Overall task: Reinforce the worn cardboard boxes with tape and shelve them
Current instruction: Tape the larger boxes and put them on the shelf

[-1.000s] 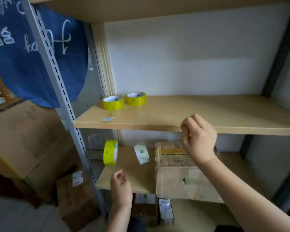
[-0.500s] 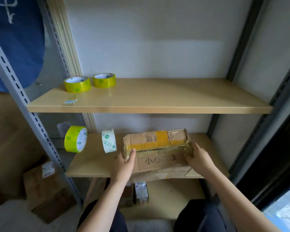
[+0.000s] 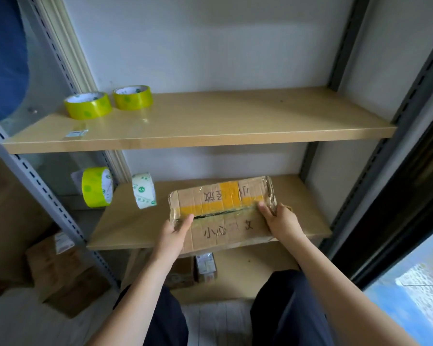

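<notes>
A: Where is the box?

B: The cardboard box (image 3: pixel 223 216) lies flat on the lower shelf (image 3: pixel 125 228), toward the right half of the board, its near edge hanging a little past the shelf's front edge. It is worn and wrinkled, with a yellow tape band across its top, glossy clear tape over that, dark handwriting, and a dark slit along the middle seam.

A: And the hands?

B: The left hand (image 3: pixel 176 231) holds the box's left end, thumb lying on top near the slit, the other fingers hidden below the edge. The right hand (image 3: pixel 280 221) holds the right end, fingertips pressed on the top by the seam, palm against the side. Whether the hidden fingers curl under the box I cannot tell.

A: What else sits near the box?

B: To its left on the same shelf stand two tape rolls on edge: a white roll (image 3: pixel 143 190) just beside the box, and a yellow-green roll (image 3: pixel 97 187) farther left at the shelf's end. Above the box, on the upper shelf (image 3: pixel 235 121), two more yellow-green rolls (image 3: pixel 88 105) (image 3: pixel 132 97) lie flat at the far left, side by side, with a small label (image 3: pixel 76 133) in front of them.

A: Below the box?

B: More cartons (image 3: pixel 65 278) on the floor to the left, and small packages (image 3: pixel 205 267) under the shelf.
</notes>
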{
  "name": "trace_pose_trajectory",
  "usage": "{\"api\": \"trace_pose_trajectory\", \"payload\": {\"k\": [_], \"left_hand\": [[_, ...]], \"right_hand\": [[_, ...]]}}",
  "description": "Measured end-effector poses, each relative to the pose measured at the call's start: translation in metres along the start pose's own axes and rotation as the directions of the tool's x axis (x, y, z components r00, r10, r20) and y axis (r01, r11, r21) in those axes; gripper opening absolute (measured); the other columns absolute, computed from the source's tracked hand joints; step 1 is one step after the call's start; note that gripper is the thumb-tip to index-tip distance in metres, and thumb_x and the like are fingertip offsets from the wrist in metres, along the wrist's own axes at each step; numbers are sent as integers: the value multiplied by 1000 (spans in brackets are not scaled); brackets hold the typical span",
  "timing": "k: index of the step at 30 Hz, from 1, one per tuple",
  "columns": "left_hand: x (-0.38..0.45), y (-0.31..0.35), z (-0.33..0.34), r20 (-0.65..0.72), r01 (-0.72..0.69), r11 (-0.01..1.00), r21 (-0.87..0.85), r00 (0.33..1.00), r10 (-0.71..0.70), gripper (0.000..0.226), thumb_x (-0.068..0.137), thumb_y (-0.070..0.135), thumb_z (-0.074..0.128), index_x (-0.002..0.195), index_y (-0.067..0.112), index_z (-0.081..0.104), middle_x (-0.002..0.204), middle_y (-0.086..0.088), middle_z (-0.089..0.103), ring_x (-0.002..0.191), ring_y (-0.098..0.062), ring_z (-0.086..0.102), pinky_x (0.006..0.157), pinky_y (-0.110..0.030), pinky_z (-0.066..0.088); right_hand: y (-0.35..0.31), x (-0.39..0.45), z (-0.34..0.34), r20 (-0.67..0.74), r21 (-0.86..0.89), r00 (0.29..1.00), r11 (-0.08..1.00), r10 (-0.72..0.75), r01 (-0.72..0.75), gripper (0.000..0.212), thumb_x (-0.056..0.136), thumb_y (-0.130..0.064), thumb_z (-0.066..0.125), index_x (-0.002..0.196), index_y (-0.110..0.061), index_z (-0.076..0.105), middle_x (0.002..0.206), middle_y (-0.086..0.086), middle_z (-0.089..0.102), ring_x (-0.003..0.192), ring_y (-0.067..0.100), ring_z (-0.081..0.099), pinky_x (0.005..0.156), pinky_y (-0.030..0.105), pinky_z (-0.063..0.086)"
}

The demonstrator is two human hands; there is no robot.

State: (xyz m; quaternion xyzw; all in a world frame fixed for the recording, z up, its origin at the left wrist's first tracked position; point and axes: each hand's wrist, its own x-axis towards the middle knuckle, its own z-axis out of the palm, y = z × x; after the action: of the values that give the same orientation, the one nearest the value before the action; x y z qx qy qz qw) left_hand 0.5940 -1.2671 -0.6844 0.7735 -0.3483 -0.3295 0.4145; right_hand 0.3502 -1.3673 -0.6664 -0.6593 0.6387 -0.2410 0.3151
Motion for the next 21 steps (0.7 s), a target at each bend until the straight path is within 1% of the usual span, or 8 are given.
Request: {"api": "trace_pose_trajectory", "payload": {"k": [7,9,10,12,14,16,19,21], "left_hand": [[-4,-2,2,-5,-62,998,6,998,62,37,102,49,45,122,20,55,92,12,61,82,-3,57,56,-22,38],[-6,-2,-4,45,-43,997,-57,998,46,44,99,53,48,131,23,48,102,11,63,93,-8,62,60,-20,46],[-7,-2,-8,82,-27,992,-121,996,37,55,95,57,51,142,29,40,118,10,63,104,-12,63,72,-23,53],[-9,-3,-12,156,25,970,-241,988,13,86,86,66,55,156,43,10,155,8,39,133,-22,49,104,-43,47],[-15,-4,-9,237,79,970,-229,971,-23,99,79,74,57,155,50,-1,163,9,25,137,-26,46,103,-49,49],[-18,-6,-3,240,156,977,-145,964,-118,100,78,75,62,157,40,12,159,2,35,133,-27,51,101,-47,52],[-11,1,-3,149,57,997,51,987,-64,88,82,63,68,151,21,34,148,-1,48,132,-27,50,108,-42,43],[-7,17,-2,245,-113,985,131,966,79,51,88,54,68,123,19,58,127,0,64,115,-25,62,96,-38,50]], "right_hand": [[8,2,4,39,10,999,1000,20,-20,37,94,-55,56,90,-19,58,76,-5,61,66,7,54,51,21,38],[12,0,2,75,169,995,983,59,-71,45,90,-62,55,102,-20,63,89,-3,68,78,11,63,62,23,47],[13,-3,1,81,287,992,951,98,-118,52,88,-67,54,108,-20,64,97,-1,69,87,15,66,72,28,52],[12,-2,-2,-41,484,982,863,187,-144,59,88,-72,48,112,-21,63,105,-1,67,100,21,64,90,37,52],[3,2,-6,-264,650,901,753,344,-97,56,94,-66,42,116,-19,64,105,-4,66,108,22,61,92,36,46],[-7,6,-7,-342,787,798,615,497,-46,52,100,-57,36,125,-19,61,115,-2,64,118,24,57,94,33,41],[-4,3,3,-138,929,795,355,590,-102,62,96,-63,36,145,-27,46,146,-2,51,133,21,47,110,34,34],[7,-8,12,61,976,822,138,565,-168,66,85,-75,41,131,-32,59,135,-3,61,120,19,58,102,39,45]]}}
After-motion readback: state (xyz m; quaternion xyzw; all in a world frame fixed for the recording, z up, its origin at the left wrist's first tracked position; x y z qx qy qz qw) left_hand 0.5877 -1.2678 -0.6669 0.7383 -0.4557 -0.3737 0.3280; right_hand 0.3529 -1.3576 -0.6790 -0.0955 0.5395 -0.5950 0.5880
